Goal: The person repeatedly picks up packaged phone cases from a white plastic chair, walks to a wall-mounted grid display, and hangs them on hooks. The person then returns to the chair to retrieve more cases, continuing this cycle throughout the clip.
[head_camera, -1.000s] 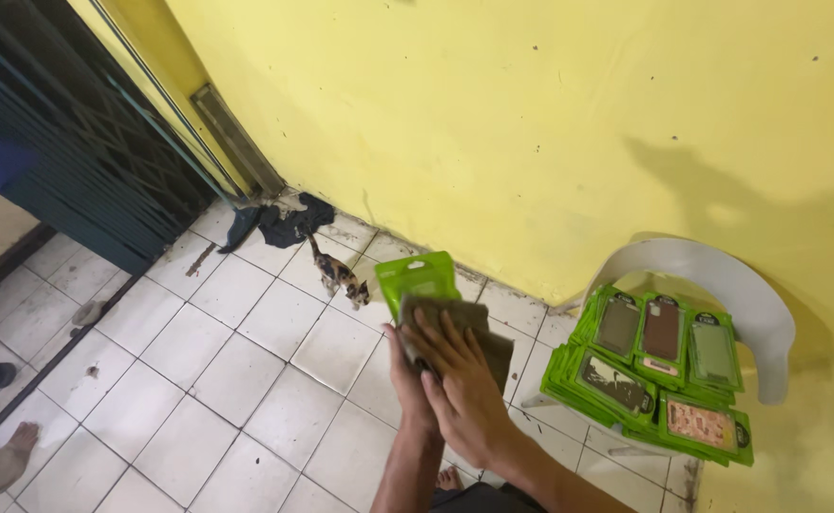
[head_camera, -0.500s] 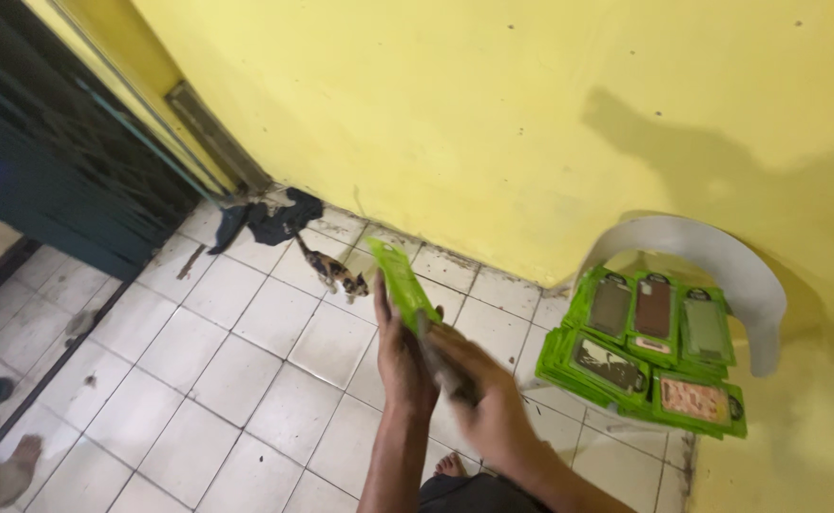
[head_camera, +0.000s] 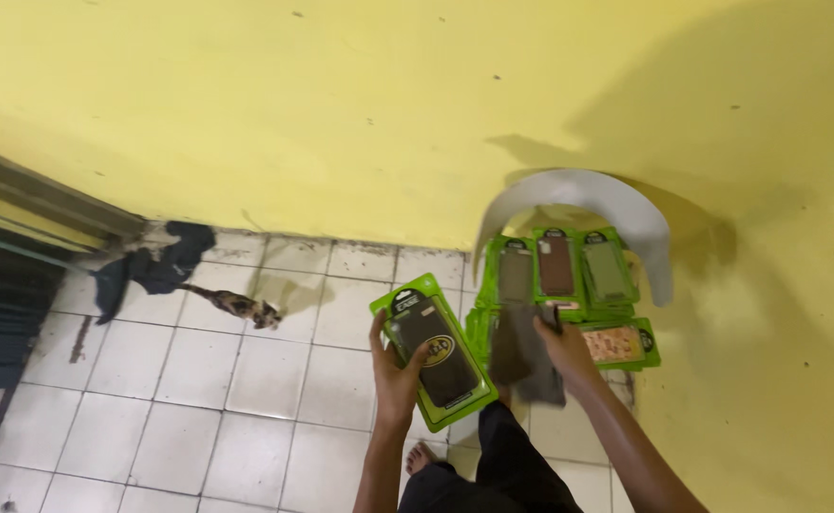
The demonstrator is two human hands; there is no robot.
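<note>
The left hand [head_camera: 396,366] has its fingers curled round the lower left edge of a green phone-case package [head_camera: 436,350], thumb laid across the front; the grip is closed on the card. The package is a bright green rectangular card with a dark case under clear plastic and a round yellow-and-black sticker near its middle. It is held tilted, top end up and to the left, above the white floor tiles [head_camera: 265,380]. The right hand [head_camera: 561,344] pinches the top edge of a loose dark grey-brown phone case [head_camera: 521,356], which hangs down from the closed fingers, blurred, just beside the package's right edge. Both forearms rise from the bottom of the view, the left nearly upright, the right slanting in from the lower right.

Behind the right hand a white plastic chair [head_camera: 588,195] stands against the yellow wall [head_camera: 341,114], its seat piled with more green packaged cases [head_camera: 559,271]. Further left, a small calico cat [head_camera: 236,304] lies on the tiles near a dark crumpled cloth [head_camera: 155,268].
</note>
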